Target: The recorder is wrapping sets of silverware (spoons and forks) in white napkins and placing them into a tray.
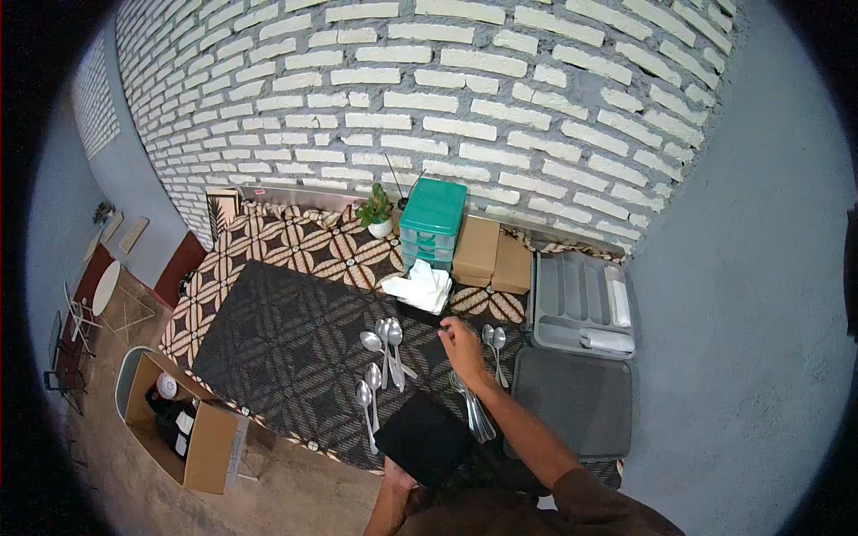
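My left hand [400, 474] grips the lower left edge of a flat black square thing [424, 439]; its material is hard to tell. Loosely curled, my right hand [462, 350] hovers over the table with no item visible in it. Just beyond its fingertips stand white paper napkins [423, 285] in a black holder [415, 310]. Two spoons [496, 348] lie to its right, and a bunch of forks [472, 409] lies under my right forearm. Several spoons [389, 348] form a pile left of the hand, with two more spoons [367, 402] nearer me.
Along the right side are a grey cutlery tray [546, 321] and a dark grey lid or tray [573, 402]. Cardboard boxes [477, 248], a green-topped drawer unit [432, 208] and a potted plant [379, 213] stand by the brick wall. An open carton [211, 449] sits left, off the table.
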A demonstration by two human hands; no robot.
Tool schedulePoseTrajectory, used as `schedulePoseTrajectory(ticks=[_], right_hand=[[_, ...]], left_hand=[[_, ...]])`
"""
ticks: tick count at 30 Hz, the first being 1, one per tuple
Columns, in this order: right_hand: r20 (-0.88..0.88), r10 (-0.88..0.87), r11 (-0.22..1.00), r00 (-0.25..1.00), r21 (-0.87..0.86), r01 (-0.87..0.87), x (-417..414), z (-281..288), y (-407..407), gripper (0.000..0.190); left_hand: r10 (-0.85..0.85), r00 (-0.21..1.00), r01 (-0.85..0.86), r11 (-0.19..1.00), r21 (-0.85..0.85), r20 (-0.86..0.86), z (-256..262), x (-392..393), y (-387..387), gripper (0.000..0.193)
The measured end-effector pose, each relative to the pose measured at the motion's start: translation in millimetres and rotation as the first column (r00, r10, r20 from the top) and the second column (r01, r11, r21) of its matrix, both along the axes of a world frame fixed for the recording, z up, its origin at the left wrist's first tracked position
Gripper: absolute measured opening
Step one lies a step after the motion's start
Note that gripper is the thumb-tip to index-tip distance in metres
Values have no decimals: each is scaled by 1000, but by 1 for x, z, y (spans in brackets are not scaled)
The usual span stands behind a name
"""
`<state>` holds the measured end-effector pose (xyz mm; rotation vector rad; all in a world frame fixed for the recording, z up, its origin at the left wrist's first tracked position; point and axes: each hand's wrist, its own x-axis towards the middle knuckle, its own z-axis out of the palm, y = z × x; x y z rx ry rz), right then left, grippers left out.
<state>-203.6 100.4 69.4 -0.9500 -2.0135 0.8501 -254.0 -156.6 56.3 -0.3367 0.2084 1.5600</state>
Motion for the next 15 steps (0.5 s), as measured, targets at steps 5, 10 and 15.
schedulePoseTrajectory(ticks=[5, 10, 15], right_hand=[[115, -67, 992, 991, 111, 54, -22, -15, 19, 19], [89, -30, 995, 996, 102, 21, -16, -25, 33, 16], [-40, 12, 991, 999, 136, -6, 18, -22, 24, 11]], left_hand=[[68, 982, -72, 997, -16, -174, -9, -10, 9, 54], [71, 989, -72, 997, -4, -132, -7, -18, 12, 55], [45, 996, -47, 999, -26, -80, -11, -20, 19, 55]])
